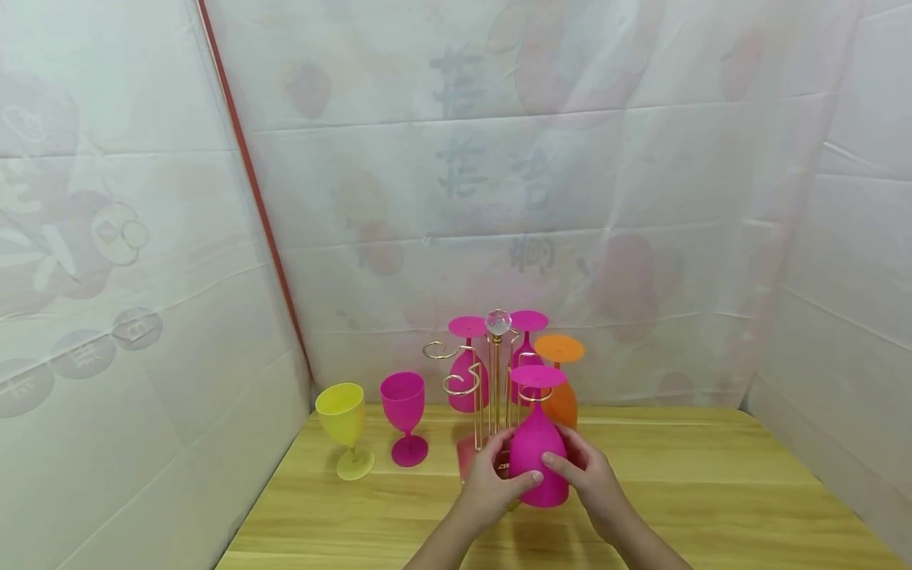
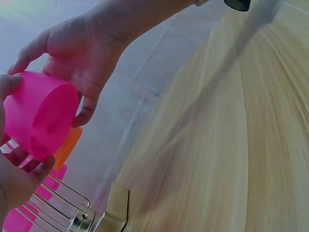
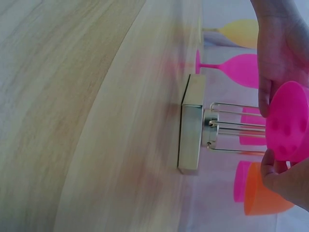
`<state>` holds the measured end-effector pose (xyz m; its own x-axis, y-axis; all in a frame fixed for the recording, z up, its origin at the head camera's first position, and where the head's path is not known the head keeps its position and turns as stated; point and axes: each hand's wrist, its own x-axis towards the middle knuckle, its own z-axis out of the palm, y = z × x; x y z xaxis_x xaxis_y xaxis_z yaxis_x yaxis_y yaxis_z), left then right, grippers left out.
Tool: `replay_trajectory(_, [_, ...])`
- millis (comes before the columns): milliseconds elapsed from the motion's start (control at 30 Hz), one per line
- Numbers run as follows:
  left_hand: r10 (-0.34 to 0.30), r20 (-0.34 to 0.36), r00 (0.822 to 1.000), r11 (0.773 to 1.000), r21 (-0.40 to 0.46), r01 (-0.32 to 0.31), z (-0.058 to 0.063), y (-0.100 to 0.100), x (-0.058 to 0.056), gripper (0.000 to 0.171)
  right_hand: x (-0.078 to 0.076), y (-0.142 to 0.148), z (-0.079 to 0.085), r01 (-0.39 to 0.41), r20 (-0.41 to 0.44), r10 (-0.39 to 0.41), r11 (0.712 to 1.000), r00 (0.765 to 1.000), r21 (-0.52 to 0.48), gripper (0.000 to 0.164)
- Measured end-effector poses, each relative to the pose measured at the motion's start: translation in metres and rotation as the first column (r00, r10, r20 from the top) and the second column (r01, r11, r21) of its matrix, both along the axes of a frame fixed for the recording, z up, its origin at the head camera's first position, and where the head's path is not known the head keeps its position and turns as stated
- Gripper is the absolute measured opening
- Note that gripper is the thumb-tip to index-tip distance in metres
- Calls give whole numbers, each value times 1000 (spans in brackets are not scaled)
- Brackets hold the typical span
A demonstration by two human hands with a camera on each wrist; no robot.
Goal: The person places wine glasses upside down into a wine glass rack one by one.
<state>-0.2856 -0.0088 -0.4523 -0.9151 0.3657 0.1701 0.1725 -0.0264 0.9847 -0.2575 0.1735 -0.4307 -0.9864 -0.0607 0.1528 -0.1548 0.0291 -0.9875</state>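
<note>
Both hands hold an upside-down pink goblet (image 1: 537, 463) at the front of a gold wire rack (image 1: 496, 388). My left hand (image 1: 488, 484) grips the bowl from the left, its thumb on the near side. From the right, my right hand (image 1: 593, 484) grips the same bowl, thumb also in front. The goblet's round foot is uppermost, and its stem overlaps a curled hook of the rack. In the right wrist view the open mouth of the held goblet (image 3: 288, 121) faces down, well above the tabletop.
An orange goblet (image 1: 560, 348) and two pink goblets, one at back left (image 1: 466, 388), hang inverted on the rack. Left of it, a yellow goblet (image 1: 342, 416) and a pink goblet (image 1: 404, 404) stand upright on the wooden table (image 1: 712, 491). The rack's crystal knob (image 1: 498, 321) rises centrally.
</note>
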Motion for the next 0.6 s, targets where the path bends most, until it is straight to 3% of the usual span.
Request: replay_trajectory(600, [-31, -27, 999, 999, -22, 30, -1, -6, 1, 67, -1, 0, -7, 3, 8, -3, 1000, 1000, 6, 58])
